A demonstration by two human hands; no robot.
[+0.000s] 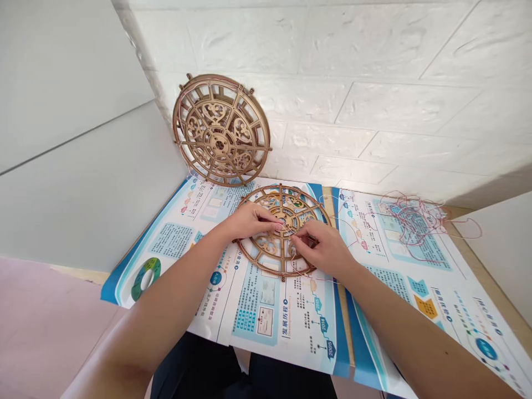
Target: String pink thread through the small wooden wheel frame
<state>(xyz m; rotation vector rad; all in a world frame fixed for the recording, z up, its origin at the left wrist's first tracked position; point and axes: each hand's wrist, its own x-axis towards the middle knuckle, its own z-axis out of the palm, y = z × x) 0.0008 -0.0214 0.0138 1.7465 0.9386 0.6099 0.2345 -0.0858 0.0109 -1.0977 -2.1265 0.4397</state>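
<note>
A round wooden openwork wheel (283,266) with spokes and scroll cut-outs lies flat before me. Over its hub, my left hand (249,220) pinches a thin wire (285,226) between thumb and forefinger. My right hand (318,244) is closed on the same thin strand just right of the hub, its fingers curled above the wheel. Pinkish and white strands run along the wheel's rim and trail off to the right. The fingertips hide part of the hub, and the strand's exact end cannot be made out.
More wooden wheels (219,145), stacked together, lean against the white brick-patterned wall (369,105) at the back left. A loose tangle of red and white wire (419,219) lies on the right. Printed poster sheets (174,241) cover the table. Pale panels (83,183) stand at both sides.
</note>
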